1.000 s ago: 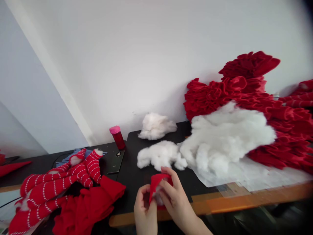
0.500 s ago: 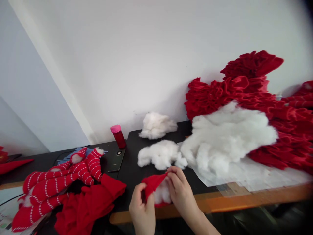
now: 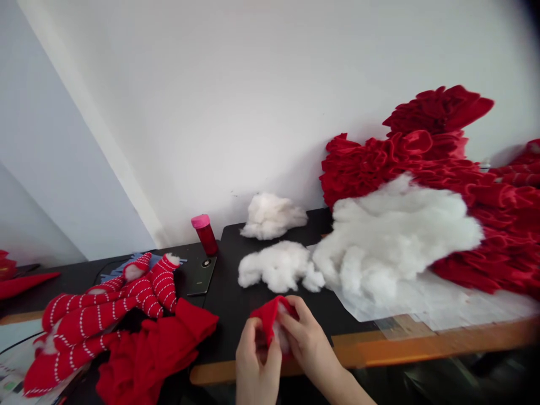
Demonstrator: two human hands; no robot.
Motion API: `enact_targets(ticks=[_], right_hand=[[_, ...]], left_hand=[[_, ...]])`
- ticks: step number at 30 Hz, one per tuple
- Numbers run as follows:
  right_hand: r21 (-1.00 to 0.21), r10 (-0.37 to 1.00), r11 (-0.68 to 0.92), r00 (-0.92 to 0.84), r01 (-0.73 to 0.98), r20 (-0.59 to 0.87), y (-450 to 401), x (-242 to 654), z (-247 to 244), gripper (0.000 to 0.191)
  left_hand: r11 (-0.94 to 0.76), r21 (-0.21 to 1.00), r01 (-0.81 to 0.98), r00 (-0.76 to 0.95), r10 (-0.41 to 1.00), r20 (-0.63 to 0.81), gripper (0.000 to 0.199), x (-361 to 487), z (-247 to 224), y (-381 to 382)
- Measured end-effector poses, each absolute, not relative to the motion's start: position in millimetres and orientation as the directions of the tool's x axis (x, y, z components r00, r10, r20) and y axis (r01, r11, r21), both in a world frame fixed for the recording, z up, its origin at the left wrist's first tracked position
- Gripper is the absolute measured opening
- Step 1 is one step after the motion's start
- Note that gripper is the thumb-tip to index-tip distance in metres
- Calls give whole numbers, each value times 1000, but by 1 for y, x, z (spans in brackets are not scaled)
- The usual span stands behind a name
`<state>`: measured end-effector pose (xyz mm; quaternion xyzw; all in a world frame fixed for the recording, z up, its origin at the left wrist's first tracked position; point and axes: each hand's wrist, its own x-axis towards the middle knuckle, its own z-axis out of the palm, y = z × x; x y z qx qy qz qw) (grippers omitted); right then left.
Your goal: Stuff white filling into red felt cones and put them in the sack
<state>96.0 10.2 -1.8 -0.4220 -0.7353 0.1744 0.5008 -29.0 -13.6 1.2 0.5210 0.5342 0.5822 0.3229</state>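
Observation:
A red fabric piece [image 3: 267, 315] is between my two hands above the table's front edge, with white stuffing [image 3: 283, 333] showing in its opening. My left hand [image 3: 258, 354] pinches the fabric's left edge between thumb and fingers. On the other side, my right hand [image 3: 307, 337] is closed on the fabric's right edge, its thumb and fingertips at the opening by the stuffing. Just beyond the hands lies a small tuft of white stuffing [image 3: 278, 267], and a second tuft [image 3: 273, 216] rests behind it. How far the stuffing goes into the fabric is hidden.
A big heap of stuffing [image 3: 396, 236] lies on white sheeting [image 3: 464, 304] at the right, before piled red fabric pieces [image 3: 422, 152]. Leftward are striped stuffed pieces [image 3: 95, 315], folded red fabric [image 3: 156, 354], a phone [image 3: 202, 277] and a pink-lidded red container [image 3: 205, 235].
My left hand has moved right, closer to my right hand. The fabric's opening is drawn narrower and folded up, and less stuffing shows.

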Motion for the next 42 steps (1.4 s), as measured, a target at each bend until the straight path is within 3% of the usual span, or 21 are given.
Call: enact_targets(ticks=[4,7,10,13,15,18,23,28,33,38,42], right_hand=[[-612,728,672,-222,416,648,9,94,-3,24],[-719,762,640,-99,271,640,7,92,-14,20],[-880,879,475,52,-4,474,8,91,-31,27],[-937,947,320,14,-137,321,8,89,-38,23],[-946,952,306,5,-110,307,7,87,-36,17],[-912,912,410,19,27,410,4,82,-29,16],[-853,860,509,-24,115,510,-4,79,-28,31],[-817,840,542,-107,195,532,-5,83,-30,35],[-726,763,645,-147,237,630,-4,81,-33,29],[-731,777,597,-14,330,629,0,82,-31,38],[-750,789,558,53,356,613,1,82,-27,36]], left_hand=[[-131,937,323,-233,949,213,29,-47,9,-8],[-152,921,360,-276,925,260,26,-54,2,-4],[-153,917,368,-386,872,301,24,-51,-12,-10],[-179,924,339,-399,862,313,22,-45,-19,-22],[-193,944,268,-363,887,284,23,-43,-20,-29],[-172,960,223,-378,892,248,33,-44,-21,-33],[-207,851,483,-370,833,412,31,-46,-31,-30],[-182,814,552,-226,907,356,31,-51,-23,-26],[-255,694,673,-86,905,416,10,-53,-16,-18],[-226,565,794,-170,810,562,13,-58,-32,-14],[-89,569,818,-261,823,505,15,-65,-36,-15]])
